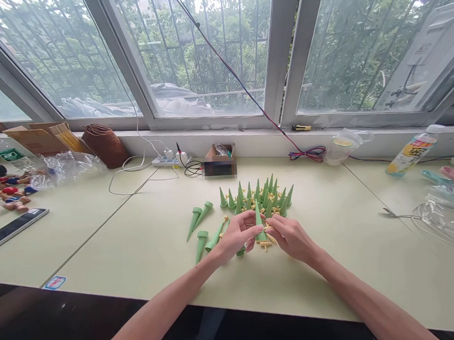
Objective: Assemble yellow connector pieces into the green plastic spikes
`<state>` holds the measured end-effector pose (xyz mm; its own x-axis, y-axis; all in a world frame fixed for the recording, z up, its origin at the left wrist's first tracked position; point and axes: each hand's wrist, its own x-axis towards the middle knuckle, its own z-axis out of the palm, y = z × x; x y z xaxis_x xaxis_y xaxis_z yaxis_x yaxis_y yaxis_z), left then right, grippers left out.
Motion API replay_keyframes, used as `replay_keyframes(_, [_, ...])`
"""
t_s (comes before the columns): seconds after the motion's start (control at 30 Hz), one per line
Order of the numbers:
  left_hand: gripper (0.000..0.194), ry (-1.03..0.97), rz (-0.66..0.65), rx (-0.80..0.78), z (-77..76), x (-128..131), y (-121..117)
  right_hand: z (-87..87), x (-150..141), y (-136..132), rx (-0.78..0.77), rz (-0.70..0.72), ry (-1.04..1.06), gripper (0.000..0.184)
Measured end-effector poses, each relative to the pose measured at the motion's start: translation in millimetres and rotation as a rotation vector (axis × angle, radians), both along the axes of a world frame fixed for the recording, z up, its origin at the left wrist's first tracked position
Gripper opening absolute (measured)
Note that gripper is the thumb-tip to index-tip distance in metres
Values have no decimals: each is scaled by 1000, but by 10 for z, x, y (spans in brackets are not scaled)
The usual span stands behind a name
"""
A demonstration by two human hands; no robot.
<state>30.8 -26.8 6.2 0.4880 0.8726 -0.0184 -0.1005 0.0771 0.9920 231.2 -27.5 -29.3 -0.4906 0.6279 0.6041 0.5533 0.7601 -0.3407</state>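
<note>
There, the left grip [236, 234] pinched a green cone [258, 221], tip up; the right grip [293, 234] hunched alongside, pinching what, I couldn't tell.

The green conical plastic spike [258, 221] and the upright green plastic spikes [267, 194] share one plain shade; the small T-shaped pegs [265, 244] are pale yellow. The flat pale yellow-green table [120, 241] shows thin dark seam lines. The long twisted cable [307, 154] mixes red and blue; the slumped pouch [104, 146] is reddish brown.
</note>
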Motion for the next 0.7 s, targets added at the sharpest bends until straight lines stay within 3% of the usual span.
replay_keyframes(0.3, [36, 74, -70, 88, 44, -10, -25, -25, 41, 10, 73, 40, -60, 35])
replay_keyframes(0.53, [41, 118, -75, 215, -28, -17, -14, -95, 45, 20, 32, 58, -28, 36])
replay_keyframes(0.7, [33, 189, -76, 355, -42, -27, -8, -90, 39, 12, -2, 63, 6, 40])
